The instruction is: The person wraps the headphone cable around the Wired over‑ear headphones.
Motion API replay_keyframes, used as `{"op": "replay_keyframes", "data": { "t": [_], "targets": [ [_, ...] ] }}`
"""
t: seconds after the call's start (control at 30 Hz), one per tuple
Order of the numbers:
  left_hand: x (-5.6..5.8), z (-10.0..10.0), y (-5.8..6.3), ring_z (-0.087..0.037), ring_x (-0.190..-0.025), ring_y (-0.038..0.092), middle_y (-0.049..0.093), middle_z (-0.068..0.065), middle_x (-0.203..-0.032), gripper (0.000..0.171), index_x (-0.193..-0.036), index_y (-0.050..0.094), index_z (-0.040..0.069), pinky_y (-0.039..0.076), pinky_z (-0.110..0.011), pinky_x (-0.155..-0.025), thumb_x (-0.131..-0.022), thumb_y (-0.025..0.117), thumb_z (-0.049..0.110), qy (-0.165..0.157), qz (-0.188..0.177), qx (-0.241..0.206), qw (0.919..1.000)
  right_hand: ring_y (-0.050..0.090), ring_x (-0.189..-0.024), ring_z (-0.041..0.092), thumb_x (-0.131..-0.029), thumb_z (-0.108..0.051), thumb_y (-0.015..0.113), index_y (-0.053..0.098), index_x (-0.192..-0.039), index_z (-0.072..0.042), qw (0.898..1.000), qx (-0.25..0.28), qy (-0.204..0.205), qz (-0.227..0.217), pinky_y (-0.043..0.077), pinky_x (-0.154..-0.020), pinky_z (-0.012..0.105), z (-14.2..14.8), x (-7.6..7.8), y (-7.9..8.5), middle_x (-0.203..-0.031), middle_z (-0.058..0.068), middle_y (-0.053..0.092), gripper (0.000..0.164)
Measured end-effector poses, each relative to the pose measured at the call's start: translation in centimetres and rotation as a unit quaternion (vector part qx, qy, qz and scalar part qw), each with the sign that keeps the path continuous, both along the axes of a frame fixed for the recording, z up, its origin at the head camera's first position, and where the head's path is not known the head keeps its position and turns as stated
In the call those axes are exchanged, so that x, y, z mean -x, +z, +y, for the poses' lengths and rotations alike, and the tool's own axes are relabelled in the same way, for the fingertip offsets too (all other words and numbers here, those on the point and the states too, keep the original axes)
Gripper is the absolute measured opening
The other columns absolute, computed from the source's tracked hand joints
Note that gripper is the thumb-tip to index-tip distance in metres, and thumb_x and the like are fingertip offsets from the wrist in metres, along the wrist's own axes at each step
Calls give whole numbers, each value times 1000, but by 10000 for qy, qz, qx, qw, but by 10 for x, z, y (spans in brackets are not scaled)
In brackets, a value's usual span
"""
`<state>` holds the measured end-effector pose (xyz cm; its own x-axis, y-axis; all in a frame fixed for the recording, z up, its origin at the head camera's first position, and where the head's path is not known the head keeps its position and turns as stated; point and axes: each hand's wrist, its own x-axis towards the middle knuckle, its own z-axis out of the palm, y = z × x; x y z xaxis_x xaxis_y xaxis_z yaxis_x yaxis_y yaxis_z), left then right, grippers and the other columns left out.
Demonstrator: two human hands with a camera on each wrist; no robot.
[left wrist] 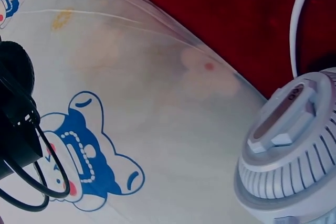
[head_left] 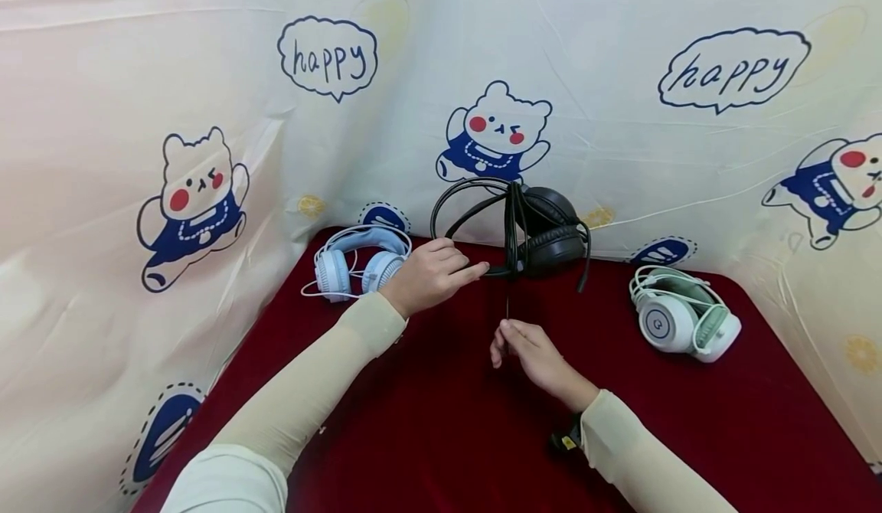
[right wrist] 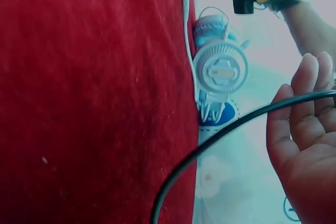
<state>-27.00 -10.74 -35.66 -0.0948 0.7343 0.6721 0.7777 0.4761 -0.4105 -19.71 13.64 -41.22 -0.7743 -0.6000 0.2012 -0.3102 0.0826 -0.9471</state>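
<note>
In the head view, black headphones with a thin microphone arm stand at the back of the red table. Their black cable hangs bundled in loops over the headband. My left hand grips the headband on its left side, thumb along its lower part. Lower and to the right, my right hand pinches a thin black strand that runs straight up to the bundle. Up close in the right wrist view, the black cord crosses the fingers of the right hand.
Light blue headphones with a white cable lie at the back left, right beside my left wrist. White and green headphones lie at the right. A printed cloth hangs around the red table.
</note>
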Motion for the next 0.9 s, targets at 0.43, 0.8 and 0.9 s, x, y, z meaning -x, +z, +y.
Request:
{"op": "replay_keyframes", "data": {
  "t": [0.43,0.8,0.9],
  "targets": [
    [6,-7,-4,-16,-78,65,72,-4,-87,24,-112,73,12,51,-31,-82,-89,69,7,-100,-74,-117,9999,64,-73,20,-106,-21,40,60,-83,-9,9961,-670,18,573,52,-73,40,10,-32,19,-75,1,66,33],
    [7,-11,-7,-16,-80,64,72,-3,-90,31,-118,71,14,50,-31,-85,-88,71,6,58,-188,179,9996,64,-76,18,-99,-14,56,59,-88,-13,9922,-968,120,777,52,-71,34,29,-51,59,-79,-1,66,12],
    [8,-12,-8,-16,-80,64,72,-2,-90,31,-118,70,14,49,-30,-86,-88,70,5,104,-221,256,9994,63,-74,17,-97,-11,59,59,-88,-15,9896,-1036,150,984,52,-67,32,35,-55,71,-78,-3,66,10]
  ]
}}
